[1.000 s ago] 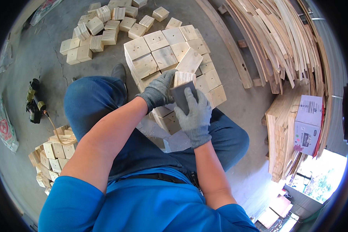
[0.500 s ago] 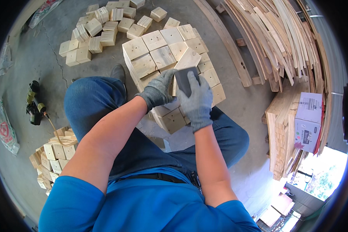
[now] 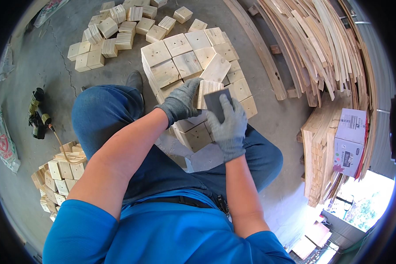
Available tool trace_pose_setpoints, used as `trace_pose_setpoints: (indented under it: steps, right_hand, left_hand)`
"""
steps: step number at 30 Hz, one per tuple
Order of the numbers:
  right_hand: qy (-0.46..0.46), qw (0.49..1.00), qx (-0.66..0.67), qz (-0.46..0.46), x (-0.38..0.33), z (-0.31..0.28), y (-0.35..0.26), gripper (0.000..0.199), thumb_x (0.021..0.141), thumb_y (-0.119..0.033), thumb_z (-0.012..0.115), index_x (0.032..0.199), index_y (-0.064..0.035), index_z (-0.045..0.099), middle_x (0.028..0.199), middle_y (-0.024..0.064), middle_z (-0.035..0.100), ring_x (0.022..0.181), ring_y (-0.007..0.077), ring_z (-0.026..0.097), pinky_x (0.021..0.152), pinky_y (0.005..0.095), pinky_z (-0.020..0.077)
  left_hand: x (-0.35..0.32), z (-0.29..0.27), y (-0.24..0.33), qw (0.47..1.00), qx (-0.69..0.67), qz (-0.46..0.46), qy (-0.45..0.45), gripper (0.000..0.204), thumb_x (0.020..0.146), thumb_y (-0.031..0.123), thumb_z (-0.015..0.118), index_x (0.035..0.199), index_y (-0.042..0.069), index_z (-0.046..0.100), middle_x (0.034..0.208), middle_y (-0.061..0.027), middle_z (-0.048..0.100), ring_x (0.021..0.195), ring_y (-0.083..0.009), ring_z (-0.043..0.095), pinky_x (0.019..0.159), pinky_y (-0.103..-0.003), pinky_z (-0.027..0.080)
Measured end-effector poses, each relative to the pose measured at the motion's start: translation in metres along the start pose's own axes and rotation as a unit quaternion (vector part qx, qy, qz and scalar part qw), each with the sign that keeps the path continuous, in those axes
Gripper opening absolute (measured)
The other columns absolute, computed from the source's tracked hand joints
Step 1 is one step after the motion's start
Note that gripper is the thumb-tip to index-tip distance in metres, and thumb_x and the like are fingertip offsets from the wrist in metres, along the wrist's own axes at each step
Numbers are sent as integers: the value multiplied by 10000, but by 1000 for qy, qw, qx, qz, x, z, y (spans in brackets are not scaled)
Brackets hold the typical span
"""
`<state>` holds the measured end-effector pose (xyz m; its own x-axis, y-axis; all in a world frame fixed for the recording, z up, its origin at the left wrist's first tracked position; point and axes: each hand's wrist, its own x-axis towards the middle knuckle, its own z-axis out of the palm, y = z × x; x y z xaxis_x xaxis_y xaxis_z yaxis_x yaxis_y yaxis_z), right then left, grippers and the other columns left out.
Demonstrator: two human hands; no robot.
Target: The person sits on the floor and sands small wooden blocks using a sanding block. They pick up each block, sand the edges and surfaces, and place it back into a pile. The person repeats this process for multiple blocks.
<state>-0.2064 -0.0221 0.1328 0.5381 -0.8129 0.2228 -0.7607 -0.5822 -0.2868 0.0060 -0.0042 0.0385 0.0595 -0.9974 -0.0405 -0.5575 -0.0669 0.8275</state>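
My left hand, in a grey knit glove, grips a pale wooden block whose layered, striped side faces me. The block is tilted above a squared stack of similar wooden blocks between my knees. In my gloved right hand is a flat dark grey sanding pad, with fingers spread over its right side. The pad lies over the lower right of the striped side; whether it presses on it I cannot tell. My left fingertips are partly hidden behind the block.
Loose wooden blocks are heaped at the far left. A smaller block pile sits by my left elbow, near a dark power tool with a hose. Long wood strips and a cardboard box on stacked wood stand at right.
My right hand and the sanding pad have slid right and toward me, uncovering more of the striped side. My left hand keeps its hold on the block.
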Motion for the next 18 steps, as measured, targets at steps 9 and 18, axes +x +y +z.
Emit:
trace_pose_setpoints:
  steps: [9, 18]
  right_hand:
    - [-12, 997, 12, 70, 82, 17, 14, 697, 890, -374, 862, 1484, -81, 647, 1404, 286, 628, 1304, 451, 612, 1127, 523, 484]
    - [-10, 1000, 10, 14, -16, -5, 0, 722, 880, -393, 865, 1494, -88, 637, 1423, 278, 591, 1298, 464, 591, 1091, 583, 471]
  left_hand:
    - [-1, -2, 0, 1000, 1, 4, -6, 1100, 694, 303, 976, 1600, 73, 396, 1525, -234, 519, 1418, -413, 548, 1194, -442, 470]
    - [-1, -4, 4, 1000, 11, 4, -1, 1077, 693, 339, 946, 1588, 85, 405, 1518, -231, 528, 1396, -420, 571, 1174, -454, 493]
